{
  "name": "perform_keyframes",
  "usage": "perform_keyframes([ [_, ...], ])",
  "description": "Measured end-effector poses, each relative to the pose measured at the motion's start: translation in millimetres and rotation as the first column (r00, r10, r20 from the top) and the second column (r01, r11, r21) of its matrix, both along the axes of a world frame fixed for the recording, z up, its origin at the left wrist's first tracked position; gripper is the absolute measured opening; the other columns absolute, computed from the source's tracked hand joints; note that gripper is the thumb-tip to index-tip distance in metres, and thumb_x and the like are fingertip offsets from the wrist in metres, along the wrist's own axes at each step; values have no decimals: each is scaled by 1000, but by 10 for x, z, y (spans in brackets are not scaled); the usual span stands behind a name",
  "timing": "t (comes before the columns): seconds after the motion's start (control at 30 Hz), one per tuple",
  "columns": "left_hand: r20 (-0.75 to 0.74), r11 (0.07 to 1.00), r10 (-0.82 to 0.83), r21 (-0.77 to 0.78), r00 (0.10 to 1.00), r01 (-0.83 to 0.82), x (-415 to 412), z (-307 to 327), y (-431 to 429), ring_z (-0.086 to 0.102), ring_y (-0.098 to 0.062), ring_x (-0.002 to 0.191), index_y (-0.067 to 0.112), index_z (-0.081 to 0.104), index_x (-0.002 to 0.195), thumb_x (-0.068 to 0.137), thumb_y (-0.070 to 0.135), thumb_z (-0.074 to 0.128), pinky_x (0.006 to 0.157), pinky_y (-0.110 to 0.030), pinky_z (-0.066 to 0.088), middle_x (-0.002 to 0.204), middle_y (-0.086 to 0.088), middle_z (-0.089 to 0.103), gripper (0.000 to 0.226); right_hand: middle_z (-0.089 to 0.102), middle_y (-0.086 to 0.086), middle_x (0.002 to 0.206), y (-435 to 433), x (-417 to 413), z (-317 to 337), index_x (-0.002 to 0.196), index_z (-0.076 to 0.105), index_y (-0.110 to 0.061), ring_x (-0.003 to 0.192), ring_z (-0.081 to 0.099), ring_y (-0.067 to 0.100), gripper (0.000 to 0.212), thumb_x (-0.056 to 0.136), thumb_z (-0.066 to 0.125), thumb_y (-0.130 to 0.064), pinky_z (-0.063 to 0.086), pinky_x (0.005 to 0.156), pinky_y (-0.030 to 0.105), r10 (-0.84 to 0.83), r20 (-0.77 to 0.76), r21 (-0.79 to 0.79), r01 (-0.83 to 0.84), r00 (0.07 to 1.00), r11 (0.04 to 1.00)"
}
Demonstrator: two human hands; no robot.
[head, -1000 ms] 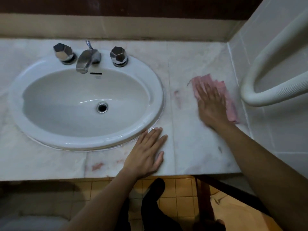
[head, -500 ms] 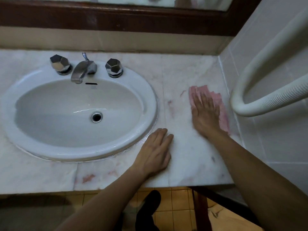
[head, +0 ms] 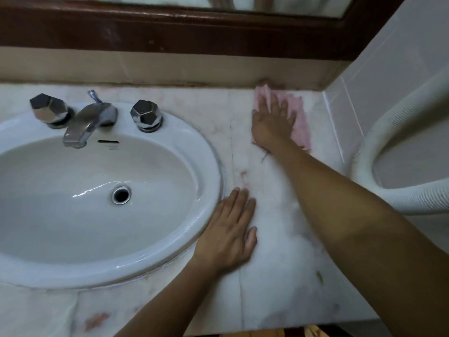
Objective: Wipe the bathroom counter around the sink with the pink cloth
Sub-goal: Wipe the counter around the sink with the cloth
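The pink cloth (head: 300, 122) lies flat on the white marble counter (head: 279, 276) at the back right, close to the back wall. My right hand (head: 272, 122) presses down on it with fingers spread, covering its left half. My left hand (head: 228, 234) rests flat on the counter just right of the white oval sink (head: 209, 152), fingers together, holding nothing. Reddish marks (head: 243, 175) show on the marble between my two hands.
A chrome tap (head: 88, 122) with two faceted knobs (head: 145, 114) stands at the sink's back rim. A thick white ribbed hose (head: 398, 198) loops against the tiled right wall. A dark wooden mirror frame (head: 170, 32) runs above the backsplash. Another reddish stain (head: 96, 321) sits near the front edge.
My right hand has slid the pink cloth away from me, from the middle of the right counter up to the back wall. My left hand has stayed by the sink.
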State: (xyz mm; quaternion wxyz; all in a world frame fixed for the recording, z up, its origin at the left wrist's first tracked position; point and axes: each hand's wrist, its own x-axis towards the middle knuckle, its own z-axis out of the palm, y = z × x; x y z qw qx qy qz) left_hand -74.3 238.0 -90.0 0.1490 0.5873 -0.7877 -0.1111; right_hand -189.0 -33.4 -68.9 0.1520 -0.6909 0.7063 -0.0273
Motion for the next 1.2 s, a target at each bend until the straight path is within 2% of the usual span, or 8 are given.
perform_keyframes([
  [0.17,3,1000,-24,11,1000,24,19,12,0,28,-29,157,10,44,156,101,39,48,129,-39,14,168,-14,33,62,17,-10,175,535,574,15,165,19,-43,163,9,22,60,105,18,-43,2,130,54,540,133,-1,-545,831,839],
  [0.23,-1,1000,-17,-9,1000,17,21,6,9,28,-29,157,10,44,156,101,39,49,129,-39,15,167,-14,34,63,23,-8,174,453,196,-37,164,27,-43,162,15,21,58,106,22,-42,8,129,56,465,86,-83,-458,881,885],
  [0.3,-8,1000,-8,-24,1000,7,18,6,14,28,-29,157,9,44,156,100,39,49,129,-39,16,167,-14,34,63,16,-6,176,221,-318,-71,165,22,-42,163,8,21,56,109,21,-42,3,130,56,146,25,-130,-142,989,981],
  [0.47,-4,1000,3,-8,1000,-3,-2,-16,4,29,-28,157,11,45,156,99,41,50,128,-43,24,167,-12,35,64,0,-1,178,-238,-760,-38,168,6,-36,163,-8,31,59,109,12,-43,-8,129,56,-292,49,-77,295,955,952],
  [0.7,-9,1000,-19,-8,1000,19,29,0,-9,34,-30,154,9,49,153,99,41,51,124,-45,30,165,-13,39,62,12,-5,176,669,-679,-89,168,12,-35,162,14,28,61,109,24,-41,8,128,56,26,-35,-80,-29,999,996],
  [0.87,-7,1000,-28,8,1000,28,30,23,-11,38,-33,152,9,50,152,99,41,47,122,-48,33,162,-15,42,62,31,6,171,2195,-1462,-53,167,25,-25,156,30,28,62,105,28,-37,21,124,50,22,-115,-151,-39,993,988],
  [1.03,-5,998,-33,45,999,33,19,93,-5,39,-35,151,8,50,151,98,41,44,122,-49,32,161,-17,44,62,2,2,177,3382,-1285,-80,168,-3,-29,164,1,23,67,105,16,-40,10,129,57,-92,-144,-33,88,985,996],
  [1.2,2,992,-65,106,998,64,50,97,-2,44,-41,147,3,52,148,99,40,42,118,-53,38,157,-23,47,62,-13,-6,176,3688,-1199,80,166,-11,-36,162,-15,18,64,110,17,-38,-2,131,53,198,-102,22,-197,975,980],
])
